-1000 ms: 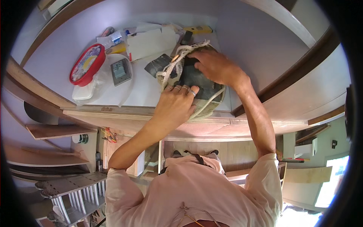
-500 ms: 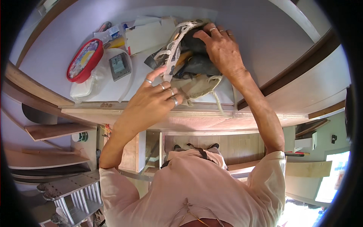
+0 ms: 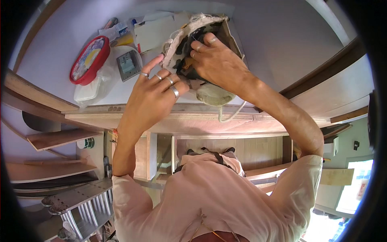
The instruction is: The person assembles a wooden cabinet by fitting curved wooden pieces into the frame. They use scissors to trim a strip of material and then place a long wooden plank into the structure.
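An open cloth bag (image 3: pixel 170 51) with a frayed pale rim and a camouflage-patterned inside stands on the shelf (image 3: pixel 161 108) before me. My left hand (image 3: pixel 152 94) pinches the bag's left side near the rim, rings on its fingers. Inside the mouth, my right hand (image 3: pixel 219 62) has curled fingers among dark contents; what they grip is hidden. A yellow-orange piece (image 3: pixel 188 63) shows among those contents. From the bag's near flap (image 3: pixel 215 94) a pale cord (image 3: pixel 221 115) hangs over the shelf edge.
Left of the bag lie a red-rimmed oval tub (image 3: pixel 89 60), a clear plastic bag (image 3: pixel 100 86), a grey square device (image 3: pixel 129 65) and pale sheets (image 3: pixel 155 33). A dark wooden edge (image 3: pixel 322 70) bounds the right. A metal ladder (image 3: pixel 82 205) stands lower left.
The bag's mouth has widened and shifted slightly left with my left hand. My right hand has moved left and nearer from the far rim into the bag, its fingers curling.
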The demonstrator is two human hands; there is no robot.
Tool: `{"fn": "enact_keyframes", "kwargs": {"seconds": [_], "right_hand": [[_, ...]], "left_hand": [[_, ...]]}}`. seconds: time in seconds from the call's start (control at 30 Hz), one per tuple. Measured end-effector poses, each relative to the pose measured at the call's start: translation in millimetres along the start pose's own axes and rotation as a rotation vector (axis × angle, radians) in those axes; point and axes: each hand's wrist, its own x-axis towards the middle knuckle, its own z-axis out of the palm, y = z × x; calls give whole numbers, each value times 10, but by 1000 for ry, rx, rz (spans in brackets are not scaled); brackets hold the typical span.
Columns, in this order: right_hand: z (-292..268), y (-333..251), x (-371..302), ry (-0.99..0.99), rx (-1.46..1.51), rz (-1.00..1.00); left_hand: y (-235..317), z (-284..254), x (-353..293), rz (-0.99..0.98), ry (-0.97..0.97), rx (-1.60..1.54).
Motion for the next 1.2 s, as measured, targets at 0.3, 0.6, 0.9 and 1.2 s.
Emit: {"fn": "enact_keyframes", "kwargs": {"seconds": [0.3, 0.6, 0.9, 1.2], "right_hand": [[65, -7, 388, -424, -143, -127], [329, 168, 421, -421, 59, -2], [562, -3, 430, -345, 173, 118], [733, -123, 561, -289, 136, 191]], "left_hand": [[-31, -31, -57, -15, -17, 0], [-33, 8, -163, -59, -55, -7], [3, 23, -154, -42, -19, -3], [-4, 82, -145, -80, 32, -51]]}}
